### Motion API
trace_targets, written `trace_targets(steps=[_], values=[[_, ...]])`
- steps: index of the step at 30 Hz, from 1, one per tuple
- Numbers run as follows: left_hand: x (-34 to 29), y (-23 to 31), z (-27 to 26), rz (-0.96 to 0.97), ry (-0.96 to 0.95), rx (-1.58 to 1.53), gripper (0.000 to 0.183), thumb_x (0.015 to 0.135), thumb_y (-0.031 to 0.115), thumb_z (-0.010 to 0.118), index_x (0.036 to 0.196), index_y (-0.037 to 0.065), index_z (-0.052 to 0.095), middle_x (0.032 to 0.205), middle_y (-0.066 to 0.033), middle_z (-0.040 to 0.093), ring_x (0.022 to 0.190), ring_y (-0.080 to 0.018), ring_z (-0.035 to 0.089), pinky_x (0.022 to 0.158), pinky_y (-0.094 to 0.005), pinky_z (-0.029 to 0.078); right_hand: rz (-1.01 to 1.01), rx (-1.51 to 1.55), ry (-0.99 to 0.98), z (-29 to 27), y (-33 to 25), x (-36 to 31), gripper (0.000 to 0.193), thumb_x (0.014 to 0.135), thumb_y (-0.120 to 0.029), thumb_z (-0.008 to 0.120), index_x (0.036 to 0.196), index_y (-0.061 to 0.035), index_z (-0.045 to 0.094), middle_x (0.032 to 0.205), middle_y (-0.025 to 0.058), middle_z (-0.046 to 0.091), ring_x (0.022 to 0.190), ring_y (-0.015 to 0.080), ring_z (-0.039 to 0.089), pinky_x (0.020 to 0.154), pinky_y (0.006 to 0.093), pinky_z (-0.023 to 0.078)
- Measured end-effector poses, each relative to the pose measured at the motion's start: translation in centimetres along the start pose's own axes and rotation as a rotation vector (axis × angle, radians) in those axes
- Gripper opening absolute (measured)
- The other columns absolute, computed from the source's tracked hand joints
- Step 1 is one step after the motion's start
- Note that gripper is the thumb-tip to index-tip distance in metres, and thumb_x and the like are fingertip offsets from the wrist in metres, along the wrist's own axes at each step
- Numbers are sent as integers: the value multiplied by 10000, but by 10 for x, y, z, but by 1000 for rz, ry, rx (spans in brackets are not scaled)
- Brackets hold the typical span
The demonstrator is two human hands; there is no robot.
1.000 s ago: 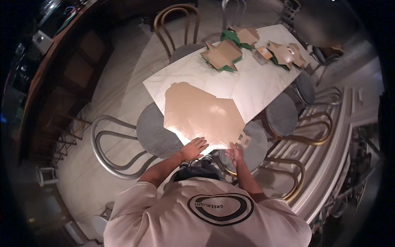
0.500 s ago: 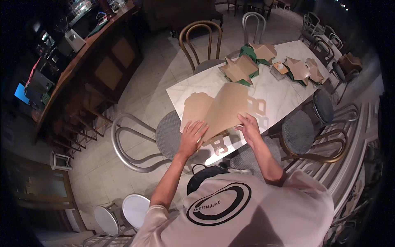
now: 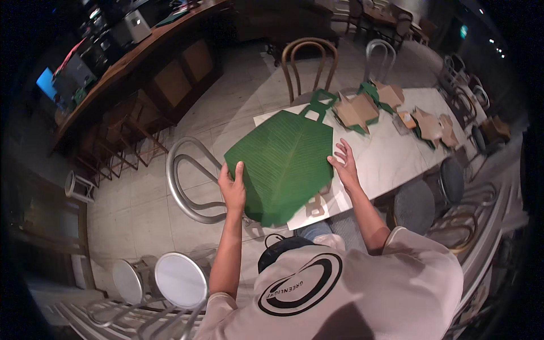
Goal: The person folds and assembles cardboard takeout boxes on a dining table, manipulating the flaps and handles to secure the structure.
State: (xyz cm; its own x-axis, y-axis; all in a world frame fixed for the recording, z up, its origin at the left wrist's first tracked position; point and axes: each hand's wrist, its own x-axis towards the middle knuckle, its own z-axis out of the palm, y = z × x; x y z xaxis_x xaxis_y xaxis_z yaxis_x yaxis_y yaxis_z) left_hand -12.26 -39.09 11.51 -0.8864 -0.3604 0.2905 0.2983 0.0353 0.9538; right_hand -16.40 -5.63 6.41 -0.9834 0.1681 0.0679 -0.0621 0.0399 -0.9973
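- Gripping firmly on the near side with the left hand (image 3: pixel 232 186), right on the left edge of a green card sheet (image 3: pixel 283 164) — with the thumb laid flat on the leaf-patterned face and the fingers tucked behind!
- Over to the right hand (image 3: pixel 347 167): loosely open, with fingers spread and lifted, and with the thumb right at the sheet's right edge; hard to tell whether touching or just beside.
- Spread out between both hands, green face up, above the near left part of a white marbled table (image 3: pixel 385 148) — and jutting well past the table's left edge.
- Poking out at the sheet's far end as a green tab (image 3: pixel 310 111), cut through with holes.
- Looking farther along the tabletop, to a brown-and-green folded carton (image 3: pixel 356 110), near the tab, and past that to a small orange-topped box (image 3: pixel 406 119), beside more opened cartons (image 3: pixel 428 124).
- Standing just left of the sheet, with a curved silver back: a chair (image 3: pixel 171 180).
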Motion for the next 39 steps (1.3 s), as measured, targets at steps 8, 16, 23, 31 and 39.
trace_targets(steps=[8, 16, 23, 31, 39], values=[[-2, -52, 24, -529, 71, -528, 346, 1025, 223, 683, 1287, 5, 623, 1159, -73, 709, 1003, -128, 656, 881, -300, 535, 274, 319, -264, -4, 10, 50, 373, 975, -100, 705, 1318, 8, 602, 1216, 104, 710, 1139, 191, 664, 1017, 328, 505], [-42, -16, 60, 297, -107, 255, 291, 834, 27, 672, 1116, 47, 740, 1087, -127, 755, 902, -216, 723, 780, -344, 579, -1107, -390, -22, 8, -38, 93, 778, 775, -94, 853, 1470, -55, 504, 1526, 174, 448, 1463, 314, 395, 1218, 455, 291], [-138, -131, 159, 731, -319, 797, 413, 811, 140, 654, 1218, 107, 716, 1185, -66, 688, 1097, -249, 655, 937, -393, 535, -1147, -919, -828, -97, 62, 82, 480, 691, -82, 734, 1169, -113, 735, 1173, 118, 662, 1130, 302, 599, 1052, 459, 416], [-238, -181, 199, 342, -205, 1120, 305, 812, 103, 743, 1111, 76, 687, 1104, -78, 664, 1021, -293, 633, 881, -411, 519, -975, -757, -995, -184, 179, 80, 532, 710, -29, 707, 1240, -80, 706, 1139, 124, 641, 1055, 334, 606, 923, 435, 511], [-239, -173, 197, 334, -218, 1135, 179, 874, 128, 748, 1031, 44, 732, 978, -103, 701, 945, -310, 636, 842, -415, 504, -932, -643, -981, -186, 183, 71, 316, 927, -173, 657, 1211, -35, 660, 1136, 121, 644, 1070, 318, 607, 929, 438, 512]])
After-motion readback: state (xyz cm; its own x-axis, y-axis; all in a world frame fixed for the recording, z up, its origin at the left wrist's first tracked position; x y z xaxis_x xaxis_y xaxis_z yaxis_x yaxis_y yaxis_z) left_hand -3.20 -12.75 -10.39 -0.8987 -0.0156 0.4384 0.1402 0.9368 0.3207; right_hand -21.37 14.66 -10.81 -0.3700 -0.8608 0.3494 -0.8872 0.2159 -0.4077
